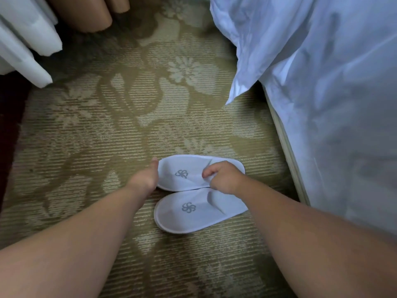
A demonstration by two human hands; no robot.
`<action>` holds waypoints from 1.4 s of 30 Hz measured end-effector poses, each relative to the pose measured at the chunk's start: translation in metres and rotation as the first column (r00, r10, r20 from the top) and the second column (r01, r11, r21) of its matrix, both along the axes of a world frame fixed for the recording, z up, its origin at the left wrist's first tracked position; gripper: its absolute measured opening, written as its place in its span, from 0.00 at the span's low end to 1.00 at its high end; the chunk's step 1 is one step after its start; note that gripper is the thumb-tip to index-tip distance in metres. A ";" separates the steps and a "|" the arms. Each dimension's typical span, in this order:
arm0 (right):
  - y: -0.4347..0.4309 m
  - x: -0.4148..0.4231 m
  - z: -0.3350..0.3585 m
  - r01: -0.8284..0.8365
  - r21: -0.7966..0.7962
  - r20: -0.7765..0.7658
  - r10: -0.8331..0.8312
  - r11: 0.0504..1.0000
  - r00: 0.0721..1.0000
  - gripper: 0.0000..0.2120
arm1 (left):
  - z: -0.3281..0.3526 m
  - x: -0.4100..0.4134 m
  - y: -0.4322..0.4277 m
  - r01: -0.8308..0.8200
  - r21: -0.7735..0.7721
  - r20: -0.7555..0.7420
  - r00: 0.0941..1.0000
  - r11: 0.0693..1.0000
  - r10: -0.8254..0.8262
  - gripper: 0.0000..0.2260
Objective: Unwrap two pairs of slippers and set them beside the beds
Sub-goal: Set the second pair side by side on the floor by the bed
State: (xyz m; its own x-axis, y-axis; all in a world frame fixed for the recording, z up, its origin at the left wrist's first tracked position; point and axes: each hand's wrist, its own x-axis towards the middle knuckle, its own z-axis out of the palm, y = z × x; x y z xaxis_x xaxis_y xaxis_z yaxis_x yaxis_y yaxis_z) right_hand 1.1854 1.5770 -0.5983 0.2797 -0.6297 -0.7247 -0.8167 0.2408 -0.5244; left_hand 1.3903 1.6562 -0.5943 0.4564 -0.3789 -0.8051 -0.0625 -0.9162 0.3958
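While two slippers (199, 211) touch | right fingers (207, 174) pinch far slipper (182, 166) | left hand's (146, 178) fingers hidden

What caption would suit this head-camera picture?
A person's left hand and right hand adjust white slippers on patterned carpet beside a bed.

Single head view; faces steeply down at carpet (86, 147); close range; bed (322, 104) fills right side, edges probably lens-bent.

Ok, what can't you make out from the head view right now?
- Left hand: fingers hidden behind the hand itself, at the toe of the far slipper.
- Its heel end: partly covered by the right hand.
- Bed: cut by right edge.
- Second pair, wrappers: outside the view.
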 end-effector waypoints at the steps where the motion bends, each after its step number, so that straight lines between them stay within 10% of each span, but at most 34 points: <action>1: -0.012 -0.003 0.007 0.134 0.044 -0.002 -0.134 0.990 0.991 0.14 | 0.001 0.004 -0.006 -0.028 -0.007 0.010 1.000 1.000 0.028 0.34; 4: -0.048 -0.017 0.033 0.432 0.200 -0.073 -0.426 0.879 0.902 0.04 | 0.003 0.010 -0.028 -0.168 -0.076 -0.116 0.981 0.983 0.158 0.33; 6: -0.068 -0.031 0.042 0.461 0.268 -0.150 -0.436 0.846 0.887 0.31 | 0.005 0.010 -0.040 -0.187 -0.085 -0.181 0.969 0.979 0.169 0.32; 10: -0.083 -0.042 0.040 0.472 0.318 -0.235 -0.414 0.822 0.879 0.43 | 0.001 0.005 -0.048 -0.135 -0.028 -0.160 0.979 0.990 0.129 0.32; 42: -0.136 -0.057 0.028 0.495 0.408 -0.208 -0.450 0.767 0.868 0.51 | -0.008 0.002 -0.073 -0.206 -0.136 -0.240 0.956 0.969 0.170 0.35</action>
